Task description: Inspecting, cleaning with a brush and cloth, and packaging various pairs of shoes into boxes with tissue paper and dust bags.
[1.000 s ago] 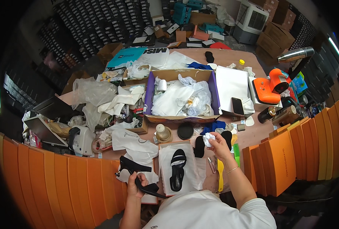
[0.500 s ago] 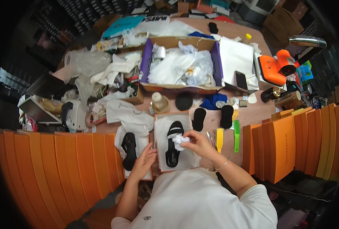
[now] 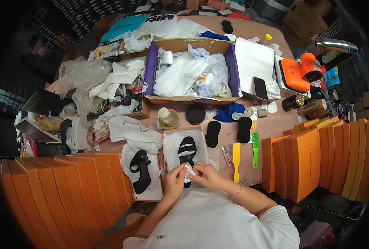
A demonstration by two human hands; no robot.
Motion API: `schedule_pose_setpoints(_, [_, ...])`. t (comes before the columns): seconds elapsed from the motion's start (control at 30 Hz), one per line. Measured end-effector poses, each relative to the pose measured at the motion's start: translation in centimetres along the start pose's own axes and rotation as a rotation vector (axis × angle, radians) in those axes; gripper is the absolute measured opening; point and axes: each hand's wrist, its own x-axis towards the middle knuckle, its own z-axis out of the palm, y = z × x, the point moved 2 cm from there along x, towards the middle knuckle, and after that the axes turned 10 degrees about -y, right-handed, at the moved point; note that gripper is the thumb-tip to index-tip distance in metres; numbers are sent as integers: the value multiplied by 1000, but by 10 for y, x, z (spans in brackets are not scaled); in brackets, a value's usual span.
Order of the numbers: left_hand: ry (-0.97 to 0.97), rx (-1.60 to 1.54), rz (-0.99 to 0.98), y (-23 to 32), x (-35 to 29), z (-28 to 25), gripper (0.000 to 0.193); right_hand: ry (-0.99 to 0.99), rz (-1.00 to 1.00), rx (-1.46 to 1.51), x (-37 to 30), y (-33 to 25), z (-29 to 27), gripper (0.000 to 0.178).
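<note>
Both hands meet over an open shoebox (image 3: pixel 166 143) lined with white paper. Between their fingertips is a small crumpled piece of white tissue paper (image 3: pixel 188 171). My left hand (image 3: pixel 174 181) pinches it from one side, and my right hand (image 3: pixel 208 176), with a bracelet at the wrist, pinches it from the other. Beneath them a black strappy sandal (image 3: pixel 187 148) lies in the box, its lower part partly hidden by the hands. Just left, a second black sandal (image 3: pixel 141 172) lies on its side on white paper in the other box part (image 3: pixel 153 195).
Orange boxes stand in rows at left (image 3: pixel 74 178) and right (image 3: pixel 302 166). Beyond the shoebox are black oval pads (image 3: pixel 213 133), a yellow tool (image 3: pixel 236 159), a green comb-like brush (image 3: pixel 255 151), a jar (image 3: pixel 167 119), a purple-sided carton (image 3: pixel 151 70) of wrapping and a phone (image 3: pixel 259 88).
My left hand has moved right from the box's edge and now grips the tissue paper too. My right hand has brought the paper lower, toward my body. The view has shifted slightly.
</note>
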Motion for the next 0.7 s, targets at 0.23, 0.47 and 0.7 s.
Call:
schedule_pose_setpoints(0.23, [-147,-289,377,5,39,0,43,40,23,115,42,4,-47,33])
schedule_pose_setpoints(0.47, [-76,-358,105,14,57,-13,19,139,10,-328,120,-30,-195,18])
schedule_pose_setpoints(0.7, [237,176,426,114,134,-78,20,-41,-131,-773,230,5,-222,28])
